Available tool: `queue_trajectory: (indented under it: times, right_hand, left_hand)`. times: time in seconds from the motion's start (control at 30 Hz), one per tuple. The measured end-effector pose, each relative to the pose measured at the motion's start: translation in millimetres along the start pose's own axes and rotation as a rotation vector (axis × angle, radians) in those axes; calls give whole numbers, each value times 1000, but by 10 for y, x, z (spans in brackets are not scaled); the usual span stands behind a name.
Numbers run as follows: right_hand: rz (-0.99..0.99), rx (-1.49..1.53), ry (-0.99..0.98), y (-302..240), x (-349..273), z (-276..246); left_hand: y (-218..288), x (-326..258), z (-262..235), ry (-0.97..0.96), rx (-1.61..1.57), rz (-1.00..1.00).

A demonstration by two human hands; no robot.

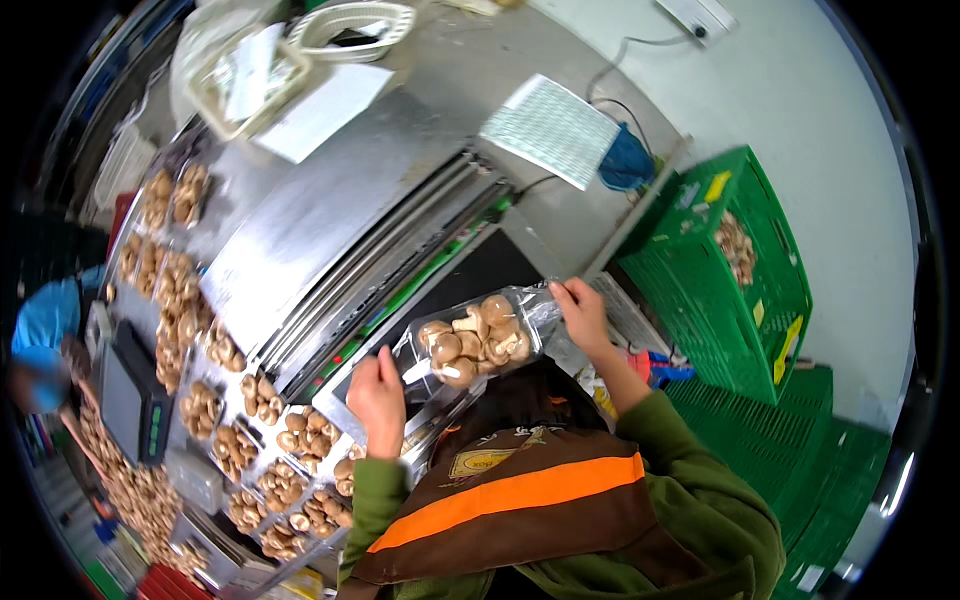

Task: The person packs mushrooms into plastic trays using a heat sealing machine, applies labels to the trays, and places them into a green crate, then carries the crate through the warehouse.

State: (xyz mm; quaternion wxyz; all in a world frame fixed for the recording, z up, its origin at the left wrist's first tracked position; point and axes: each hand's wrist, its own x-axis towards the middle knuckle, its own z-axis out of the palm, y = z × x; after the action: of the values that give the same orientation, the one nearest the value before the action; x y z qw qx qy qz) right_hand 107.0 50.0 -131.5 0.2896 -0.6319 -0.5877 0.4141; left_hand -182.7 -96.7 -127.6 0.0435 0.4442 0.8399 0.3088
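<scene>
A clear tray of brown mushrooms (475,342) is held in front of my apron, above the front of the wrapping machine (330,240). Transparent plastic film (541,302) stretches out past the tray's ends. At the right end my right hand (582,312) pinches the film between thumb and fingers. My left hand (377,397) is closed at the left end, thumb up, with film running from it to the tray. The underside of the tray is hidden.
Several filled mushroom trays (235,450) crowd the table at left, near a black scale (135,395) and a heap of loose mushrooms (125,475). A person in blue (50,320) works beyond. Green crates (725,270) stand right; paper sheets (550,130) and baskets (350,30) lie behind.
</scene>
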Motion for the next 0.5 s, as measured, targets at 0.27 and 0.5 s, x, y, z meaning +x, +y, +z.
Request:
queue_trajectory:
  times: [0.27, 0.5]
  right_hand:
    - [-317, 321, -438, 187, -55, -297]
    - [25, 1045, -335, -82, -629, -2826]
  left_hand:
    - [1141, -32, 1066, -788, -886, -264]
    - [3327, -341, 875, -2248, -1311, -1161]
